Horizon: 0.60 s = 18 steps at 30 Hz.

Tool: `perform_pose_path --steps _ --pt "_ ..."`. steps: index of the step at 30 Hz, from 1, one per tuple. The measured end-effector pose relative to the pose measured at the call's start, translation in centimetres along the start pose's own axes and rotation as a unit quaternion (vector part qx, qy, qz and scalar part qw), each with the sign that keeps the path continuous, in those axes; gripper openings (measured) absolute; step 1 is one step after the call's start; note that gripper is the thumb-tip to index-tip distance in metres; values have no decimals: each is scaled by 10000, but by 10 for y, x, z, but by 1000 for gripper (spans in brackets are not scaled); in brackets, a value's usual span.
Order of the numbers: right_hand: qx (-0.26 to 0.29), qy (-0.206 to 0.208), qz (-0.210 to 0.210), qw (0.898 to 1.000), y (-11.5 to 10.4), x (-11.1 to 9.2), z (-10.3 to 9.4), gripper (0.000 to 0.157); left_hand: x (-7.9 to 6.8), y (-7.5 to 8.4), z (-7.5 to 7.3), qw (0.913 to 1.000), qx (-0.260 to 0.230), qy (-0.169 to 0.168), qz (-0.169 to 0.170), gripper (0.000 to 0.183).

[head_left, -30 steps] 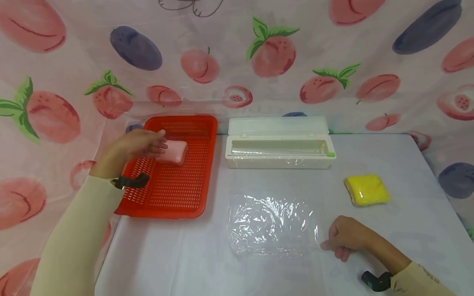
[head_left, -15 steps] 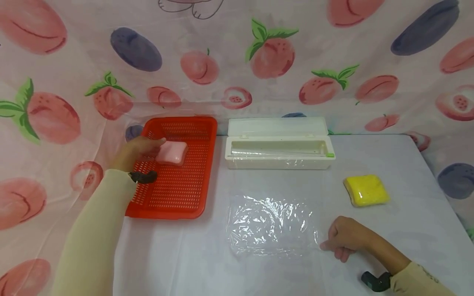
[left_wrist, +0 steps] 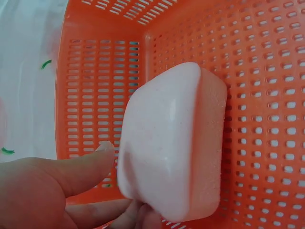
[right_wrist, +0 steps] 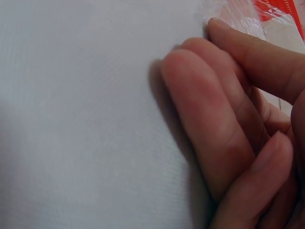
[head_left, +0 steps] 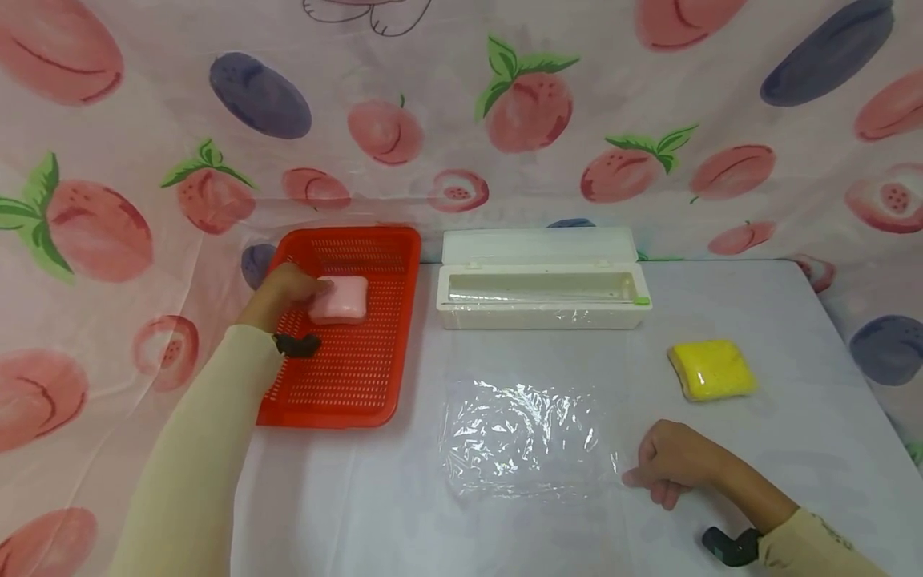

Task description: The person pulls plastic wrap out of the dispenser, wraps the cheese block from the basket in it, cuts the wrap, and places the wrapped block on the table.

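Observation:
My left hand (head_left: pixel 288 284) is inside the red basket (head_left: pixel 392 377) at a pink sponge (head_left: pixel 346 300). In the left wrist view its fingers curl under the near end of the sponge (left_wrist: pixel 162 133), and the thumb (left_wrist: pixel 93 167) lies close along its side. On the white table a sheet of clear plastic film (head_left: pixel 526 441) is spread flat. At the film's right edge my right hand (head_left: pixel 674 461) rests low, index finger stretched out to the film's corner and the other fingers bent. The right wrist view has that index finger (right_wrist: pixel 252 52) touching down by the shiny film (right_wrist: pixel 233 14).
A white film dispenser box (head_left: pixel 544 316) with its lid raised stands at the back of the table. To the right lies a yellow sponge (head_left: pixel 714 370) with a shiny wrapped surface. A fruit-patterned sheet (head_left: pixel 404 48) hangs behind and on the left.
My left hand has come down and to the right into the basket, onto the pink sponge, which has turned slightly. The right hand has stayed at the film's edge.

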State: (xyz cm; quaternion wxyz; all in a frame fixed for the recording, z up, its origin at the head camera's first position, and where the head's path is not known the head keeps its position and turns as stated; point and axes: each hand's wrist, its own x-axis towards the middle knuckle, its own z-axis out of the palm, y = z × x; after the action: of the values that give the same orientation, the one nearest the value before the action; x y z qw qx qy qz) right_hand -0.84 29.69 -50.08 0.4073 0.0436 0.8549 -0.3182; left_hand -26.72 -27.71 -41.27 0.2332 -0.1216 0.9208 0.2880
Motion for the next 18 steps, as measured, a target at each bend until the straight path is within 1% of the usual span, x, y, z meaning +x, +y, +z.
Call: perform_pose_path --steps 4,5,7,9,10,12,14,16,18 --pt "47 -9 -55 10000 0 -1 -1 32 2 1 2 9995 232 80 -202 55" --pt "59 -13 -73 10000 0 -1 -1 32 3 0 3 9994 202 115 -261 54" --pt "77 -25 -99 9999 0 -2 0 32 6 -2 3 9995 45 103 -295 47" --pt "87 -47 -133 9999 0 -2 0 32 7 -5 4 9989 -341 25 -323 37" --pt "68 -33 -106 9999 0 -2 0 32 7 -7 4 9976 -615 -17 -305 32" --pt "49 -27 -85 9999 -1 -3 0 32 5 -11 3 9933 -1119 -112 -264 27" --pt "34 -23 -66 10000 -1 -3 0 33 0 -14 2 9882 -1514 -108 -202 23" --pt "33 -24 -63 10000 -1 -3 -1 32 -5 -16 1 9851 -1712 -130 -103 27" --pt "49 -38 -116 9999 0 -4 -1 33 -10 -18 0 9826 -1849 -173 -64 37"
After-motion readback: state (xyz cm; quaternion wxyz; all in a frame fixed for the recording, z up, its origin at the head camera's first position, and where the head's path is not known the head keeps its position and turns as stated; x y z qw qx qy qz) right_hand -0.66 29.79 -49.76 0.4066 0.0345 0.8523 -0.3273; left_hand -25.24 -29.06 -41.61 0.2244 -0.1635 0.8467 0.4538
